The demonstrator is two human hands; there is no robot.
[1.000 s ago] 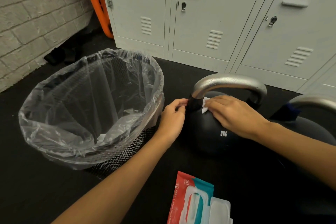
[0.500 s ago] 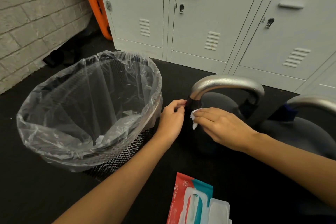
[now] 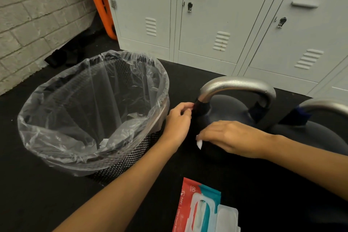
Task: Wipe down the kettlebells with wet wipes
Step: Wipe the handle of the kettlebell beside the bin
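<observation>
The kettlebell (image 3: 224, 107) is black with a bare silver-grey handle (image 3: 237, 84) banded dark at both ends. A second kettlebell (image 3: 320, 133) beside it is also dark, its silver handle wrapped in navy. The wipe (image 3: 199, 143) is white. The bin (image 3: 131, 158) is black mesh, lined with a clear bag (image 3: 88, 111). The wipes pack (image 3: 199, 207) is red and teal with white print and a translucent white lid. The floor (image 3: 37, 194) is black, the lockers (image 3: 216, 15) pale grey, the brick wall (image 3: 33, 15) whitish grey, and the board (image 3: 99, 0) leaning there orange.
</observation>
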